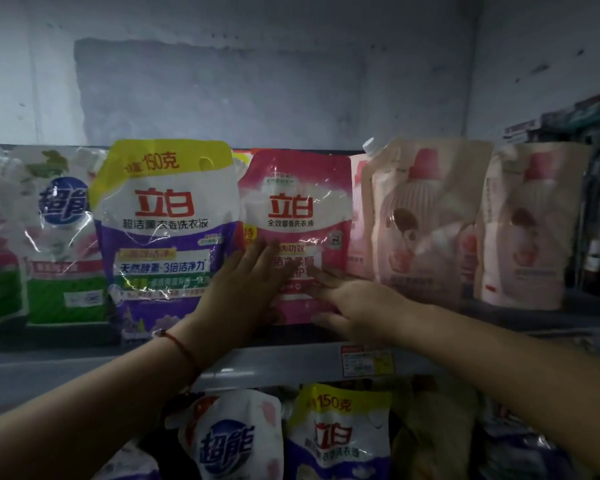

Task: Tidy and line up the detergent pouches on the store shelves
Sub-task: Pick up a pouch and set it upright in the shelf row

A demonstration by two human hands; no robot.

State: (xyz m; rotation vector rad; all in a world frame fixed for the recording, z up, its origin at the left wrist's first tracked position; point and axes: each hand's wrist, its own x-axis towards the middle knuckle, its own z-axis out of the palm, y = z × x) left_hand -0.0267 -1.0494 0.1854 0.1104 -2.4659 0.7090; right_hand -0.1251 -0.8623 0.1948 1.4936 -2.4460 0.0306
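Left hand flat on glossy pink pouch

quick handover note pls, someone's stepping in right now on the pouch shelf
Left hand: open, fingers flat on the pink pouch.
Right hand: open, at the same pouch's lower right.
Pink pouch stands upright on the upper shelf, between the purple pouch and the pale pink pouches.
Done: the upper row stands upright.
Left: square the pink pouch with its neighbours; the lower shelf pouches look untidy.
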